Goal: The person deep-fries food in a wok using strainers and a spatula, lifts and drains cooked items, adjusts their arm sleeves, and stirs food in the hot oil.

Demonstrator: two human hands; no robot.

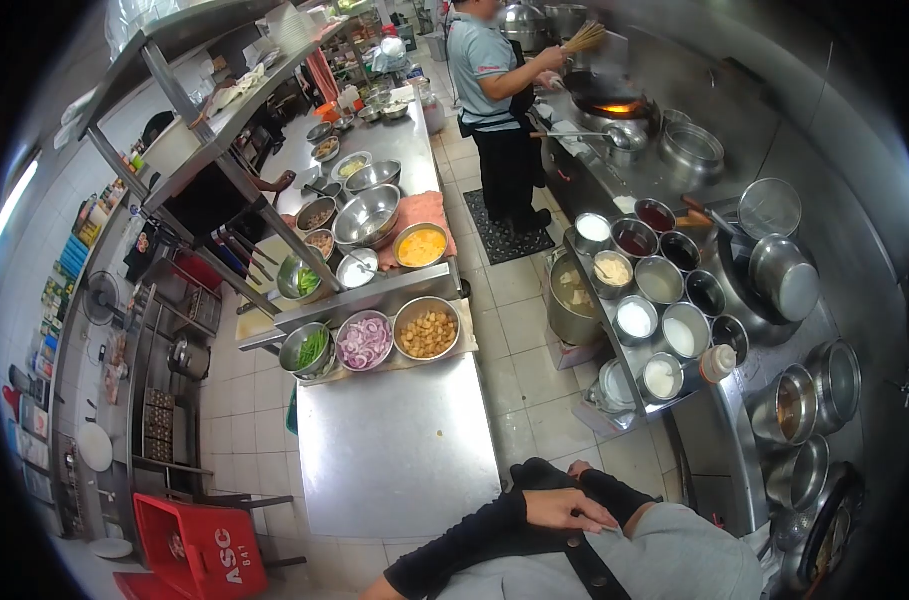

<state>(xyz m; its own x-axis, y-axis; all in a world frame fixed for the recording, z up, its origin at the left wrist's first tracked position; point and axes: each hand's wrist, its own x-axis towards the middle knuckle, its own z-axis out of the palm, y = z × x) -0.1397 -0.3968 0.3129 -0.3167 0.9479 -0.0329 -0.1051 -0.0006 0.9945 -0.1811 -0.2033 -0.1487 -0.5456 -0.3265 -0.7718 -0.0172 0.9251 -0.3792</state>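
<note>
My left hand (pixel 567 509) rests against the crook of my right arm, its fingers stretched out and nothing visible in them. Just beyond it is my right hand (pixel 578 468), beside the black sleeve; its fingers are mostly hidden. The bare steel worktop (pixel 394 450) lies nearest, to the left of both hands. Along its far edge stand a bowl of cut green vegetables (pixel 305 349), a bowl of sliced red onion (pixel 364 341) and a bowl of browned cubes (pixel 426 329). Behind them is a bowl of beaten egg (pixel 420 245).
A co-worker (pixel 489 110) holds a bamboo brush (pixel 584 38) at a flaming wok (pixel 604 95). Right, a steel stand (pixel 654 395) carries several pots of sauces and seasonings. A red crate (pixel 199 550) sits lower left. Steel pots (pixel 834 385) line the right wall.
</note>
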